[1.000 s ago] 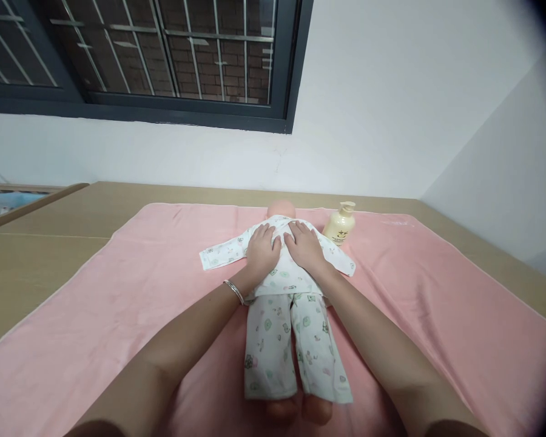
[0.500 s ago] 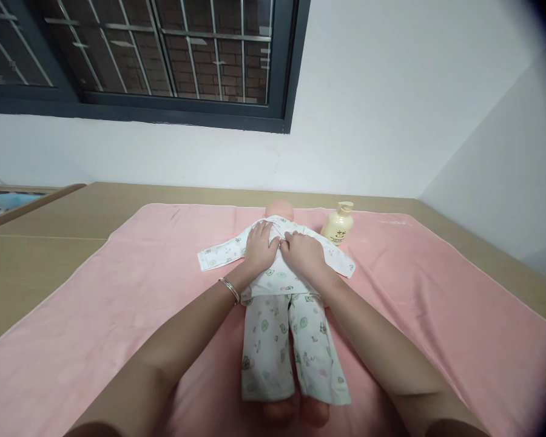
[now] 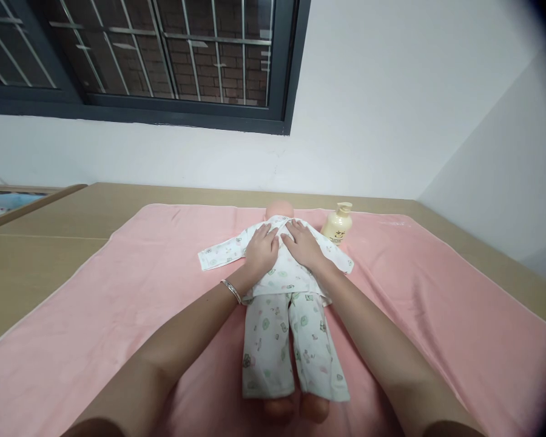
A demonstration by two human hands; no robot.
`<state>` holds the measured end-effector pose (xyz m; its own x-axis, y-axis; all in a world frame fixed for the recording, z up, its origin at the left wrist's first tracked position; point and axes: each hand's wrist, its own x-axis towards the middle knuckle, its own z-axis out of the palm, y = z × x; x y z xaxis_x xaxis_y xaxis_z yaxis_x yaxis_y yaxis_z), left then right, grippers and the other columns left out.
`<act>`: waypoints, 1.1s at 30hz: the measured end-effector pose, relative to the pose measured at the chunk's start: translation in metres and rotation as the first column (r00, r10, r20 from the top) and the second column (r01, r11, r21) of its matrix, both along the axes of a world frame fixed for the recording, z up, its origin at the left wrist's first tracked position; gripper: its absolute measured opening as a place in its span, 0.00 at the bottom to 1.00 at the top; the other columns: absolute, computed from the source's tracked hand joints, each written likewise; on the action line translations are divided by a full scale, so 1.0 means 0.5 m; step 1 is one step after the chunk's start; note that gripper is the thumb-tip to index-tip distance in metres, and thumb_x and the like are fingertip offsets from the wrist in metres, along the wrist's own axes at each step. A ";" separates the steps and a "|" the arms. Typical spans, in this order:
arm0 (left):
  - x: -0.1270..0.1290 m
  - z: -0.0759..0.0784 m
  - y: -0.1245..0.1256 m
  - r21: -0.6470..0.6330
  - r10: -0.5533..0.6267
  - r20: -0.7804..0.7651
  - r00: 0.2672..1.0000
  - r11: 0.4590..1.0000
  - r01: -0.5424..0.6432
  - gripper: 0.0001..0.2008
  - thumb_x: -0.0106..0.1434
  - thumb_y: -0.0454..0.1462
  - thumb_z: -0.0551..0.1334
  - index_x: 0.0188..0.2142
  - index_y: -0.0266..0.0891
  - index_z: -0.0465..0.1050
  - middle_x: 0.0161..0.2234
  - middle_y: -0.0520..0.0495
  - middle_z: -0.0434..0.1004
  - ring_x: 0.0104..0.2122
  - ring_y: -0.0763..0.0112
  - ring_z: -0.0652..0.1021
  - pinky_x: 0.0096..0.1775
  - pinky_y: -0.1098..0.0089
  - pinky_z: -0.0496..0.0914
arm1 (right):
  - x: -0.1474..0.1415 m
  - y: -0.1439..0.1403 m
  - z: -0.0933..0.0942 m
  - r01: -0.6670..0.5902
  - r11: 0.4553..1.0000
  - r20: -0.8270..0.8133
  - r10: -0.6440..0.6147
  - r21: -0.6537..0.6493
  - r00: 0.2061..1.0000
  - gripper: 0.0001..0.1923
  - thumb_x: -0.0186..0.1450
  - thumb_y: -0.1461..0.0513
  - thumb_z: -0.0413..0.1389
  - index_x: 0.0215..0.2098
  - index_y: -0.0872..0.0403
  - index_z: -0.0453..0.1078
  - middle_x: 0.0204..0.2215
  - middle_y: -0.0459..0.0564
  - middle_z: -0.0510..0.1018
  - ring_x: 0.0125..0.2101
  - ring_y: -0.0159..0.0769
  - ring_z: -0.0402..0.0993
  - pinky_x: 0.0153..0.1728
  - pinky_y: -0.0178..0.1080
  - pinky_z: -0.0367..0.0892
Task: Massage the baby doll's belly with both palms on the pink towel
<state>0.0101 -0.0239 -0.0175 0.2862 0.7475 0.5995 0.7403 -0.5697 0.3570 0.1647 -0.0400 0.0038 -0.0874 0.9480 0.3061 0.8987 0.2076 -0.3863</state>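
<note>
A baby doll point(image 3: 279, 210) lies on a pink blanket point(image 3: 164, 243), its head away from me and its feet toward me. It wears a white printed top point(image 3: 279, 273) and matching trousers point(image 3: 268, 346); the sleeves spread out to both sides. My left hand point(image 3: 261, 247) rests flat on the left half of the chest, fingers extended. On the right half lies my right hand point(image 3: 303, 244), also flat, its fingers stretched toward the doll's shoulder. Neither hand grips anything. A cream pump bottle point(image 3: 337, 227) stands beyond the right sleeve.
The blanket covers much of a wooden surface point(image 3: 50, 255). Behind it rises a white wall point(image 3: 368, 121) with a dark-framed, barred window point(image 3: 186, 60) at upper left. A raised wooden edge point(image 3: 36, 207) runs along the far left.
My right hand's fingers, curled on the top before, are now straightened and spread flat. The left hand has stayed almost in place on the chest.
</note>
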 end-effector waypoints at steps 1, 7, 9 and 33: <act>0.001 0.001 -0.003 -0.009 0.011 0.012 1.000 1.000 -0.011 0.19 0.69 0.37 0.49 0.54 0.37 0.71 0.59 0.41 0.69 0.61 0.58 0.67 0.62 0.55 0.62 | -0.001 -0.001 0.000 0.005 1.000 -0.001 -0.005 0.005 1.000 0.27 0.72 0.52 0.41 0.64 0.54 0.57 0.66 0.55 0.54 0.67 0.44 0.45 0.64 0.49 0.44; 0.001 -0.003 -0.001 -0.070 0.049 0.041 0.998 0.996 -0.046 0.21 0.69 0.39 0.51 0.57 0.34 0.67 0.60 0.40 0.67 0.62 0.57 0.65 0.62 0.55 0.61 | -0.019 -0.017 0.012 0.102 0.994 0.089 -0.105 0.041 0.990 0.28 0.71 0.52 0.40 0.65 0.57 0.57 0.64 0.59 0.60 0.64 0.49 0.53 0.63 0.51 0.48; 0.000 -0.007 0.005 -0.080 0.054 0.042 0.998 0.996 -0.051 0.21 0.68 0.39 0.51 0.58 0.33 0.67 0.61 0.38 0.66 0.62 0.56 0.64 0.63 0.55 0.60 | -0.026 -0.022 0.017 0.142 0.990 0.120 -0.144 0.026 0.982 0.29 0.71 0.52 0.40 0.65 0.58 0.56 0.64 0.61 0.59 0.64 0.51 0.53 0.62 0.51 0.48; -0.006 -0.010 0.025 -0.039 0.021 -0.036 0.999 0.999 -0.023 0.23 0.67 0.40 0.52 0.59 0.33 0.63 0.61 0.34 0.64 0.62 0.51 0.63 0.62 0.48 0.56 | -0.048 -0.040 0.018 0.179 0.984 0.125 -0.180 0.023 0.976 0.27 0.72 0.54 0.38 0.63 0.59 0.58 0.60 0.63 0.63 0.62 0.49 0.56 0.58 0.48 0.56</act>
<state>0.0069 -0.0114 -0.0224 0.2900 0.7769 0.5589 0.7651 -0.5390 0.3523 0.1405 -0.0603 0.0126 0.0454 0.9483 0.3142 0.9630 0.0421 -0.2660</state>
